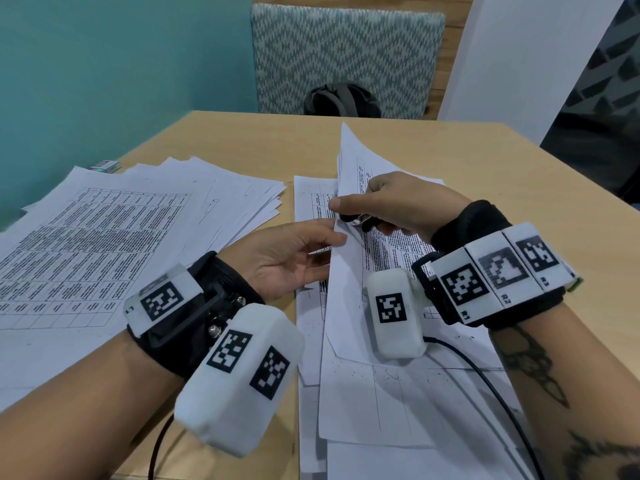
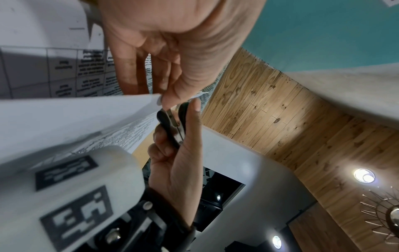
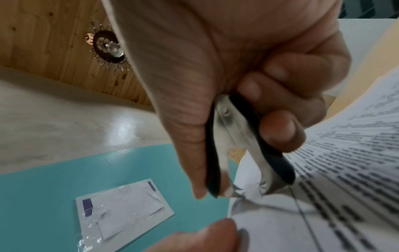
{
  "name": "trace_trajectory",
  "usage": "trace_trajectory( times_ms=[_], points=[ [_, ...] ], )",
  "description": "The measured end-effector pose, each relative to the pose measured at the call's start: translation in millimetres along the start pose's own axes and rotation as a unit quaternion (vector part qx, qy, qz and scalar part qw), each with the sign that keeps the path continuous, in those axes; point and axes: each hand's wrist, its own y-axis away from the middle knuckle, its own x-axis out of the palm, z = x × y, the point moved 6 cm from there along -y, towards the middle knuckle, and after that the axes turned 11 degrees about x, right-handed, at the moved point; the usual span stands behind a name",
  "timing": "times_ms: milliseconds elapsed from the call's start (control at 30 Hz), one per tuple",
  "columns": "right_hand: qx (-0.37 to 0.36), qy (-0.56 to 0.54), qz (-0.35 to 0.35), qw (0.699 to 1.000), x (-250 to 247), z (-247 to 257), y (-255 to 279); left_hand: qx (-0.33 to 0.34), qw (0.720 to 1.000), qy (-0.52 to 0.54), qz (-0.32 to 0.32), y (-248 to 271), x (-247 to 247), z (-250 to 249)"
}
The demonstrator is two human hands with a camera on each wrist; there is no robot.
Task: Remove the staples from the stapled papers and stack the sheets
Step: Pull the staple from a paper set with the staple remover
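A stapled set of printed papers (image 1: 356,168) is raised off the wooden table (image 1: 242,143), its corner near the middle of the head view. My left hand (image 1: 329,252) pinches that set just below the corner, thumb on top and fingers beneath; its fingertips (image 2: 166,100) press the paper's edge (image 2: 86,116). My right hand (image 1: 360,216) grips a black and metal staple remover (image 1: 360,221), whose jaws bite on the paper corner (image 3: 250,189). The remover (image 3: 244,146) is squeezed between thumb and fingers. A fanned pile of loose sheets (image 1: 138,220) lies on the left.
More printed sheets (image 1: 381,393) lie under both wrists, crossed by a black cable (image 1: 485,375). A small box (image 1: 104,166) sits at the table's far left by the teal wall. A patterned chair (image 1: 346,57) with a black bag (image 1: 341,100) stands beyond the far edge.
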Motion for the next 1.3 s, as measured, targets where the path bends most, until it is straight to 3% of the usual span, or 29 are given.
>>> trace_trajectory(
  times_ms=[167, 400, 900, 1300],
  points=[
    [0.002, -0.047, 0.027, 0.999, 2.5, -2.8, -5.1, 0.007, 1.000, -0.024, 0.017, 0.6, 2.3, -2.4],
    [0.016, -0.070, 0.002, 0.997, 2.7, -5.7, -9.0, 0.012, 0.999, -0.039, 0.010, 2.4, 3.4, -2.9],
    [0.037, -0.214, 0.045, 0.975, 3.2, -6.1, -7.6, 0.098, 0.982, -0.155, -0.032, 0.4, 4.0, -13.4],
    [0.018, -0.147, 0.055, 0.987, 4.9, -2.4, -5.4, 0.150, 0.966, -0.211, -0.022, 2.2, 6.5, -19.8]
  ],
)
